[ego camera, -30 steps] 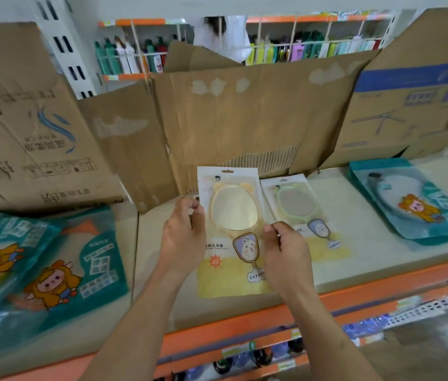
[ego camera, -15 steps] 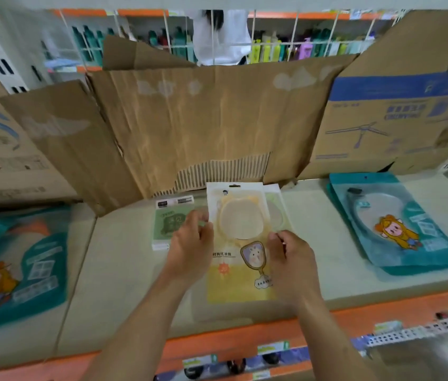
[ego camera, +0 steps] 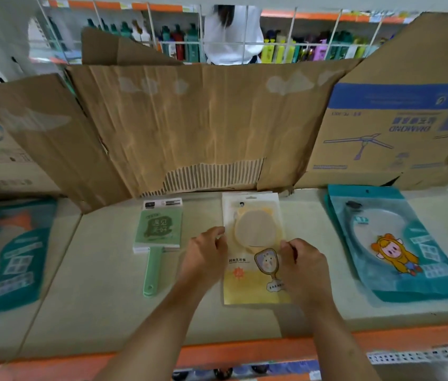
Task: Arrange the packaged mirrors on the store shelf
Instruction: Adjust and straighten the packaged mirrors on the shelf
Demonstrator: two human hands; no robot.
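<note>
Change since half a second before was slight. The yellow pack had settled over the pack with the green-rimmed mirror, whose edge had shown at its right. That second pack no longer showed, and we could not tell whether it lay beneath. The left hand had come off the green hand mirror, which now lay in full view, near the hand but apart from it.

The yellow pack lay flat about the middle of the shelf, its hang-hole end toward the back. Its white upper half held a rounded cream mirror with two small ears. Its yellow lower half carried a cartoon hand mirror, a small orange sun and a line of dark print. The left hand pinched the left edge with curled fingers. The right hand did the same at the right edge, covering part of the lower right side.

The green hand mirror lay to the left, handle toward us, a green card on its face. A teal pack with a cartoon figure lay well to the right, and more teal packs lay at the far left. Torn cardboard stood along the back, beside a box with a blue band. Behind a wire grid we made out bottles and a person in a white top.
</note>
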